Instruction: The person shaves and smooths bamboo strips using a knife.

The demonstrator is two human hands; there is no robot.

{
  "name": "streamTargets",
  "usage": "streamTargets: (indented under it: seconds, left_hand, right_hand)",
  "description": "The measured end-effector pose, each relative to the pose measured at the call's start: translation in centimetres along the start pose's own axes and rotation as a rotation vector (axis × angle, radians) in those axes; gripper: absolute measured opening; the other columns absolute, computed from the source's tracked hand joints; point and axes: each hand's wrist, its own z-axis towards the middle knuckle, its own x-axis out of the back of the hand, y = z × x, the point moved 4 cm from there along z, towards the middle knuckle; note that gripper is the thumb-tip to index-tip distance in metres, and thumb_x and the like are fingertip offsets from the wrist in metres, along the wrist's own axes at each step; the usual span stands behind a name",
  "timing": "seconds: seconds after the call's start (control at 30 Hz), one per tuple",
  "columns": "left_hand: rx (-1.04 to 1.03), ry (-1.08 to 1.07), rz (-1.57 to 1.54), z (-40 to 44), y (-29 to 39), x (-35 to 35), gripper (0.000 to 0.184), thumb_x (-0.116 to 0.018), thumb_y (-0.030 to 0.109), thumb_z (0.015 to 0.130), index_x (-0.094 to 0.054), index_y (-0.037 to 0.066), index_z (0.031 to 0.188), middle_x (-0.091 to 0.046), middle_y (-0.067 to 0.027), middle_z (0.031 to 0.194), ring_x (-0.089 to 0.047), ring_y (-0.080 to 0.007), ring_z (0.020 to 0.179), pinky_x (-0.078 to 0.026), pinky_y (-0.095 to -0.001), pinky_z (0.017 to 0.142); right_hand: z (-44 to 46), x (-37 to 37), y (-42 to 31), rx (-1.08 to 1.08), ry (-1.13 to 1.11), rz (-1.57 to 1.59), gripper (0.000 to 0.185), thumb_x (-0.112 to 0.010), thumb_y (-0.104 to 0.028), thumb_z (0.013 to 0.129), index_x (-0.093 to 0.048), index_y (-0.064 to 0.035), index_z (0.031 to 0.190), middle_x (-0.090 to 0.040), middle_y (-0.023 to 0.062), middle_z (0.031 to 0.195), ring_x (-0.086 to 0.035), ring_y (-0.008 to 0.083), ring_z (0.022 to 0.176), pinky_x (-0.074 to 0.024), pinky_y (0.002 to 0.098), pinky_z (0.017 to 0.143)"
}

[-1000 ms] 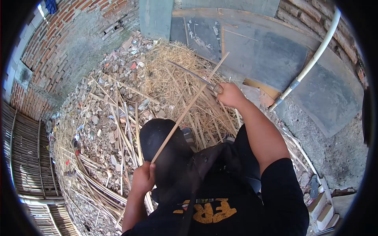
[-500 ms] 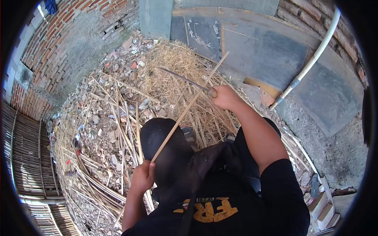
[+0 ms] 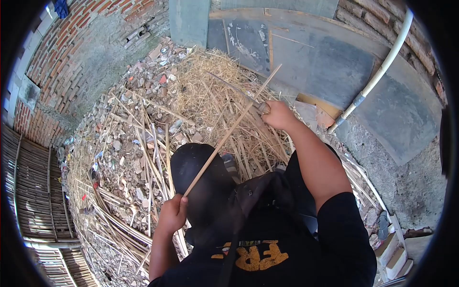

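Observation:
My left hand (image 3: 172, 214) is closed on the lower end of a long bamboo strip (image 3: 216, 149). The strip slants up and to the right, passing over my dark-clad knee. In my right hand (image 3: 279, 115) is the handle of a long-bladed knife (image 3: 228, 86), its blade pointing up and to the left. Near the handle the blade crosses the strip's upper part; whether the edge touches it I cannot tell. Beneath them lies a heap of pale shavings (image 3: 201, 71) with loose strips between my feet.
Many split bamboo strips (image 3: 117, 222) lie on the rubble (image 3: 117, 143) to the left. Grey boards (image 3: 325, 62) lean at the back beside a pale pipe (image 3: 382, 71). A brick wall (image 3: 91, 52) and a bamboo slat panel (image 3: 33, 186) stand left.
My right hand has shifted slightly right, and the knife has swung so its tip is farther right and higher. The strip's far end has moved slightly right; my left hand stays put.

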Motion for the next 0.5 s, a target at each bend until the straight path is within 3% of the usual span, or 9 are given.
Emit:
streamTargets:
  seconds: [0.1,0.23,0.27,0.37,0.4,0.5]
  left_hand:
    - [-0.003,0.0,-0.065,0.2,0.6,0.1,0.042,-0.05,0.032,0.11,-0.059,0.0,0.086,-0.064,-0.024,0.071,-0.066,-0.0464,0.07,-0.049,-0.0495,0.063]
    - [0.0,-0.026,-0.103,0.5,0.7,-0.2,0.043,-0.049,0.034,0.111,-0.06,-0.001,0.086,-0.064,-0.0233,0.072,-0.067,-0.0444,0.071,-0.051,-0.0473,0.064]
    - [-0.001,-0.03,-0.093,0.6,0.6,-0.3,0.044,-0.049,0.034,0.111,-0.06,-0.001,0.086,-0.064,-0.0231,0.072,-0.068,-0.044,0.071,-0.051,-0.047,0.064]
    - [-0.004,0.001,-0.095,0.0,-0.2,-0.6,0.044,-0.049,0.034,0.111,-0.06,0.0,0.086,-0.064,-0.0227,0.071,-0.067,-0.0435,0.069,-0.05,-0.0469,0.063]
    - [-0.019,0.025,-0.102,0.2,-0.3,-0.7,0.043,-0.049,0.034,0.111,-0.06,0.0,0.086,-0.064,-0.0226,0.07,-0.067,-0.0434,0.069,-0.05,-0.047,0.062]
    - [0.004,0.024,-0.033,0.0,0.4,-0.2,0.043,-0.05,0.033,0.11,-0.059,0.0,0.085,-0.064,-0.0224,0.07,-0.067,-0.0434,0.068,-0.05,-0.0469,0.062]
  right_hand:
    - [-2.5,0.1,-4.3,0.04,-0.089,-0.01,0.041,-0.072,-0.022,0.078,-0.073,-0.0083,0.117,-0.074,0.0221,0.095,-0.071,0.0425,0.091,-0.0566,0.0488,0.083]
    - [-6.1,0.4,-9.7,0.285,-0.236,-0.207,0.02,-0.071,-0.02,0.08,-0.072,-0.0103,0.098,-0.072,0.0181,0.09,-0.071,0.0393,0.089,-0.0563,0.0509,0.082]
    - [-6.0,-0.2,-9.1,0.343,-0.201,-0.255,0.024,-0.073,-0.022,0.078,-0.07,-0.0101,0.1,-0.073,0.017,0.087,-0.07,0.0401,0.083,-0.0563,0.0492,0.076]
    - [-2.8,-1.0,-4.7,0.108,-0.22,0.124,0.029,-0.072,-0.02,0.078,-0.071,-0.009,0.104,-0.074,0.0178,0.089,-0.071,0.0399,0.084,-0.0562,0.0487,0.077]
    - [-1.6,-0.2,-3.4,-0.005,-0.102,0.086,0.028,-0.069,-0.02,0.08,-0.073,-0.0108,0.106,-0.074,0.0186,0.094,-0.072,0.0382,0.09,-0.0565,0.0491,0.081]
    - [-0.4,0.8,-1.7,-0.059,-0.026,0.032,0.033,-0.069,-0.021,0.08,-0.073,-0.0112,0.111,-0.075,0.0191,0.097,-0.072,0.038,0.091,-0.0567,0.0488,0.082]
